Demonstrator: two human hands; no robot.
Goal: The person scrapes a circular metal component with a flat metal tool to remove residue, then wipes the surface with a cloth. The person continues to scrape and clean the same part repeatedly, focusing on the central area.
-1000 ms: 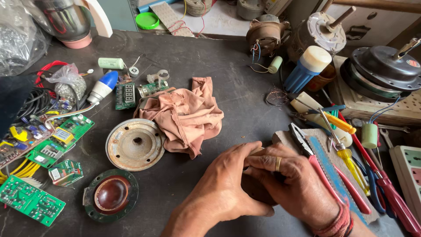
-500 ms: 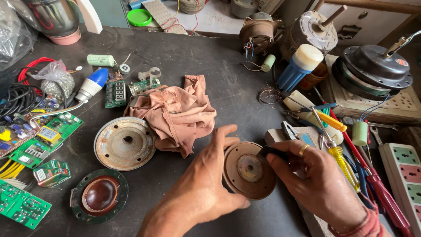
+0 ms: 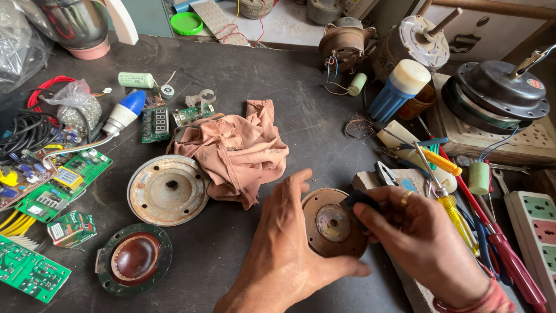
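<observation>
A round rusty brown motor cover (image 3: pixel 330 225) with a central hub lies on the dark worktable (image 3: pixel 278 75). My left hand (image 3: pixel 284 243) curls around its left and lower rim, thumb under it, fingers up its left side. My right hand (image 3: pixel 414 232), with a ring on one finger, pinches a small dark piece (image 3: pixel 354 200) against the cover's upper right edge. What that dark piece is I cannot tell.
A crumpled pink cloth (image 3: pixel 237 152) and a larger grey metal disc (image 3: pixel 168 190) lie left of my hands. Circuit boards (image 3: pixel 63 184) and wires fill the left side. Screwdrivers (image 3: pixel 454 208), pliers, a power strip (image 3: pixel 536 229) and fan motors (image 3: pixel 501 95) crowd the right.
A second ago both hands covered the brown cover. My left hand has opened off it and my right has slid right, so the cover's face shows.
</observation>
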